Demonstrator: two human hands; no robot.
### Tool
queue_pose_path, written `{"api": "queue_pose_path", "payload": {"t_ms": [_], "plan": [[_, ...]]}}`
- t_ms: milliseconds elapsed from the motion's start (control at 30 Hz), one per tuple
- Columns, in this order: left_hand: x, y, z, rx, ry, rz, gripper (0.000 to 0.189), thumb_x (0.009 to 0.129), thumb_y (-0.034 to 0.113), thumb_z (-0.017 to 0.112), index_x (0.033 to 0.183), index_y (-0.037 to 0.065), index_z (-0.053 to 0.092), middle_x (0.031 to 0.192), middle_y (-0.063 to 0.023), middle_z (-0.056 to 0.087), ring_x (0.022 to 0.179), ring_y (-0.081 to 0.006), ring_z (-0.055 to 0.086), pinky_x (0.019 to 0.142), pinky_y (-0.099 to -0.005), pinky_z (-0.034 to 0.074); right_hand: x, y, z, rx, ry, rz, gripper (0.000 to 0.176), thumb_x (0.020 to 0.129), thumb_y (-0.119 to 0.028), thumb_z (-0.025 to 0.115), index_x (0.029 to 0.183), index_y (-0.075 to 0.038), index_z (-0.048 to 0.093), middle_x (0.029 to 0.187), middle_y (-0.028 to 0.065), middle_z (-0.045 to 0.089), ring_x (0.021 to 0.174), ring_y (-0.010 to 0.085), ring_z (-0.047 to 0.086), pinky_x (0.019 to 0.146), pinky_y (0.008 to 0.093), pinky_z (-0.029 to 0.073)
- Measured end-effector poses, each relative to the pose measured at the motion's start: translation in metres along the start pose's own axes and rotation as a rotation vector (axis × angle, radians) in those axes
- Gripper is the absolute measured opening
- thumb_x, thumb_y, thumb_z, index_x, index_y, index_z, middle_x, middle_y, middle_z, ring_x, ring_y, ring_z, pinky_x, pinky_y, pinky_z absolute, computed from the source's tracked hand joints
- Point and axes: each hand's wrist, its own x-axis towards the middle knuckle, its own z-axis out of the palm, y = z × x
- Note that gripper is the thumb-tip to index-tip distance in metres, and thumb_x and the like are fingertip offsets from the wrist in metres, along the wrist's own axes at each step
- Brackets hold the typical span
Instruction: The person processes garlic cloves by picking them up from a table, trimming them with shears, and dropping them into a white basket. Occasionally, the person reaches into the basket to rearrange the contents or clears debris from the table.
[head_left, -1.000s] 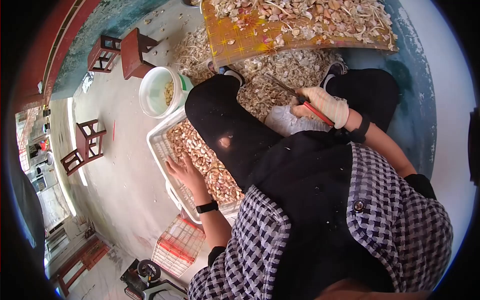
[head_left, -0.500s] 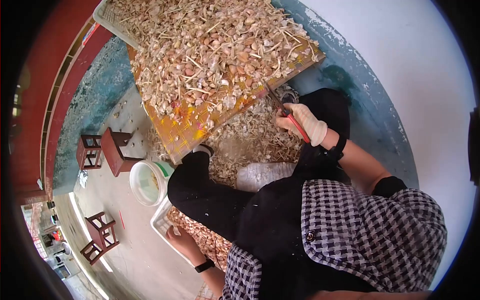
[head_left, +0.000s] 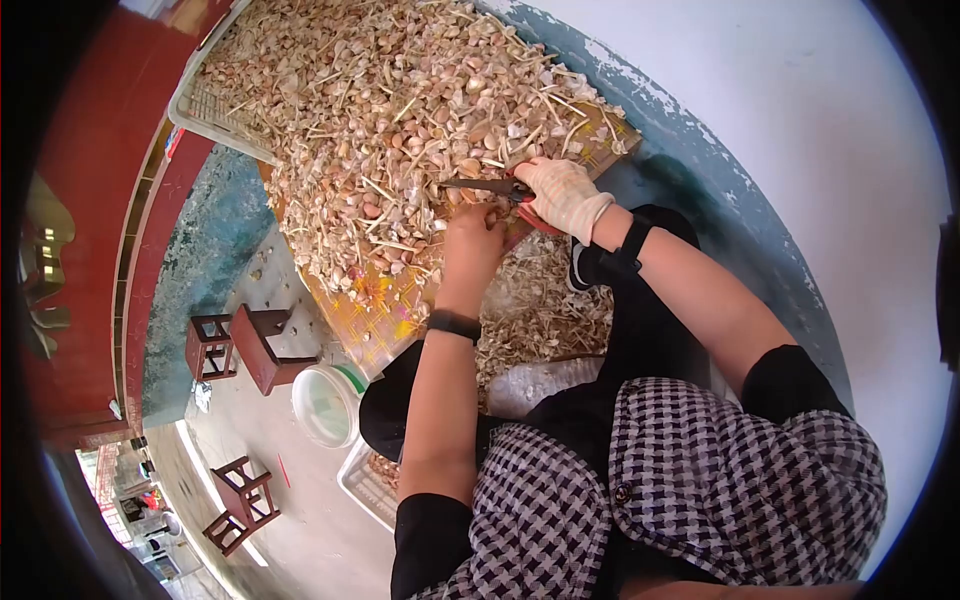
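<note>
My right hand (head_left: 565, 195), in a pale knitted glove, is closed around red-handled scissors (head_left: 485, 185) with dark blades pointing left over the garlic. Just below the blades is my bare left hand (head_left: 474, 240), its fingers curled together at the near edge of the heap. What those fingers pinch, if anything, is too small to make out. The heap of garlic cloves (head_left: 400, 120), mixed with dry stalks and papery skins, covers most of a yellow patterned board (head_left: 365, 320).
Beneath the board lie skins and stalks (head_left: 545, 300) and a clear plastic container (head_left: 540, 385). To the left stand a white bucket (head_left: 325, 405), a white basket (head_left: 352, 480) of cloves and several brown stools (head_left: 270, 350). A white-and-blue wall (head_left: 740, 120) borders the right side.
My left hand has come up from the basket of cloves to the heap on the board. My right hand has moved up and left with the scissors, whose blades now point left.
</note>
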Motion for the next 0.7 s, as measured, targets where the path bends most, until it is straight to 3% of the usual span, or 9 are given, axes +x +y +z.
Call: {"api": "queue_pose_path", "payload": {"t_ms": [100,133,233,267,367,400,500,700], "plan": [[0.007,0.005,-0.002,0.088,-0.138,-0.081,0.022,0.073,0.004,0.063,0.092,-0.006,0.064,0.084,-0.0234,0.064,0.074,-0.0413,0.061,0.071,-0.0438,0.051,0.008,0.012,0.008,-0.013,-0.011,-0.062,0.034,0.076,-0.026,0.072,0.102,-0.006,0.063,0.092,0.0157,0.063,0.089,0.0354,0.063,0.077,0.0440,0.051],[0.006,0.005,-0.005,0.112,-0.119,-0.098,0.020,0.077,0.003,0.064,0.094,-0.007,0.062,0.087,-0.0220,0.065,0.072,-0.0337,0.065,0.065,-0.0395,0.052,0.006,0.013,0.007,0.036,0.025,-0.044,0.034,0.077,-0.027,0.072,0.101,-0.005,0.063,0.089,0.0160,0.063,0.088,0.0357,0.063,0.076,0.0440,0.050],[-0.001,0.003,-0.024,-0.375,0.035,-0.525,0.024,0.084,0.002,0.061,0.104,-0.011,0.058,0.084,-0.0159,0.066,0.072,-0.0235,0.068,0.065,-0.0319,0.056,-0.005,0.006,-0.007,0.147,0.129,0.010,0.034,0.079,-0.030,0.070,0.097,-0.003,0.063,0.086,0.0166,0.063,0.085,0.0363,0.063,0.075,0.0443,0.050],[-0.007,0.003,-0.033,-0.693,0.114,-0.593,0.022,0.090,-0.001,0.055,0.110,-0.012,0.054,0.094,-0.0150,0.064,0.082,-0.0202,0.067,0.073,-0.0290,0.058,-0.014,-0.001,-0.014,0.163,0.157,0.037,0.033,0.080,-0.032,0.068,0.095,-0.003,0.063,0.087,0.0165,0.063,0.086,0.0363,0.063,0.075,0.0446,0.050],[-0.032,-0.019,-0.044,-1.243,0.346,-0.610,0.021,0.092,0.000,0.056,0.111,-0.008,0.054,0.102,-0.0192,0.062,0.091,-0.0232,0.065,0.082,-0.0311,0.056,-0.041,-0.028,-0.039,0.169,0.077,0.092,0.040,0.080,-0.036,0.070,0.098,-0.001,0.064,0.084,0.0167,0.064,0.080,0.0358,0.063,0.072,0.0424,0.050],[-0.038,-0.015,-0.051,-1.372,0.368,-0.577,0.019,0.094,0.002,0.054,0.112,-0.006,0.053,0.109,-0.0188,0.060,0.102,-0.0261,0.063,0.089,-0.0329,0.053,-0.053,-0.039,-0.045,0.188,0.015,0.098,0.041,0.079,-0.038,0.070,0.097,-0.001,0.064,0.084,0.0163,0.064,0.080,0.0356,0.064,0.072,0.0419,0.050],[-0.052,0.022,-0.064,-1.446,0.425,-0.632,0.021,0.096,0.004,0.053,0.114,-0.005,0.049,0.112,-0.0177,0.060,0.107,-0.0277,0.061,0.092,-0.0350,0.052,-0.075,-0.057,-0.040,0.118,-0.124,0.077,0.051,0.077,-0.047,0.070,0.100,-0.002,0.063,0.091,0.0147,0.064,0.088,0.0341,0.064,0.077,0.0412,0.051],[-0.077,0.061,-0.056,-1.325,0.454,-0.505,0.017,0.095,0.002,0.053,0.111,-0.003,0.052,0.116,-0.0166,0.061,0.105,-0.0263,0.063,0.090,-0.0368,0.054,-0.097,-0.086,-0.040,0.101,-0.126,0.095,0.050,0.078,-0.047,0.068,0.099,-0.002,0.062,0.092,0.0165,0.064,0.089,0.0341,0.063,0.077,0.0433,0.051]]}}
